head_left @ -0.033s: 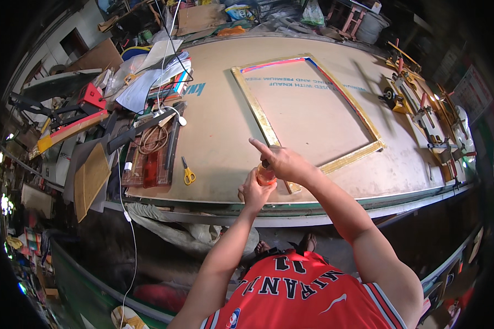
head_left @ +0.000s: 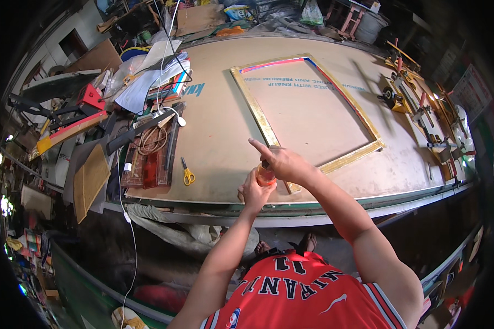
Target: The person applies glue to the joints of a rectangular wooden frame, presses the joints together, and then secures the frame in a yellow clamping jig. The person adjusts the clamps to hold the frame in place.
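My left hand (head_left: pixel 253 189) is wrapped round a small reddish-orange bottle (head_left: pixel 266 176) close to the table's front edge. Over its top, my right hand (head_left: pixel 288 163) closes on a dark cap (head_left: pixel 265 164), its index finger stretched out to the left. Fingers hide most of the bottle. Just beyond and to the right lies a gold rectangular frame (head_left: pixel 253 108), flat on the board, with red and blue along its inner edges; its near left corner reaches beside my hands. Yellow-handled scissors (head_left: pixel 189 177) lie apart to the left.
A large tan board (head_left: pixel 214 131) covers the table. Its left side bears a cluttered pile with a power strip (head_left: pixel 158 113), a coiled brown cord (head_left: pixel 153 140) and a red-and-black tool (head_left: pixel 92 97). Clamps (head_left: pixel 422 109) line the right edge. A white cable (head_left: pixel 130 241) hangs down in front.
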`<state>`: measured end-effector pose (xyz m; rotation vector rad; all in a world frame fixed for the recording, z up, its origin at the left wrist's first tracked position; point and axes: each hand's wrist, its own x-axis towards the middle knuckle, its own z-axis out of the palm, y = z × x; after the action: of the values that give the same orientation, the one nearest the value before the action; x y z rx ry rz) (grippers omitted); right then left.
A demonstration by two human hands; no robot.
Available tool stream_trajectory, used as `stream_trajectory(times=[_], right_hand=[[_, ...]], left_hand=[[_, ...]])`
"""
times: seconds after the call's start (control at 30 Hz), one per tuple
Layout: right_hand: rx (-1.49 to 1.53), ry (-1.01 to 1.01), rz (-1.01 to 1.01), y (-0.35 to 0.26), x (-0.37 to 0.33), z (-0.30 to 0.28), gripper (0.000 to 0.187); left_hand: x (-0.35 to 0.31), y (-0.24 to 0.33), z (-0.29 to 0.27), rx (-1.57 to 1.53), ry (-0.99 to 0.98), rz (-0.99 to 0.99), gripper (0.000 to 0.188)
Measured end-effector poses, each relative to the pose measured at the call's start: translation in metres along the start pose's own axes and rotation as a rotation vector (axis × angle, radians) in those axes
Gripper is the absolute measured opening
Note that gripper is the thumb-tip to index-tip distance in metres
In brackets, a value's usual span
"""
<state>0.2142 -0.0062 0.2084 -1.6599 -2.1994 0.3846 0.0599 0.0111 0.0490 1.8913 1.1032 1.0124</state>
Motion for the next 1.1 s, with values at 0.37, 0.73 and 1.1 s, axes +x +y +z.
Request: stream_trajectory(times=[0.37,0.73,1.1], right_hand=[[0.051,0.234,0.046,-0.003,-0.002,0.007,0.075],[-0.237,0.270,0.295,-0.023,0.007,0.024,0.071],[-0.136,0.382,0.582,0.046,-0.070,0.062,0.098]], left_hand=[[0.006,0.014,0.009,0.254,0.101,-0.021,0.061],[0.000,0.020,0.028,0.424,0.142,-0.217,0.059],[-0.039,-0.020,0.017,-0.068,0.073,-0.179,0.075]])
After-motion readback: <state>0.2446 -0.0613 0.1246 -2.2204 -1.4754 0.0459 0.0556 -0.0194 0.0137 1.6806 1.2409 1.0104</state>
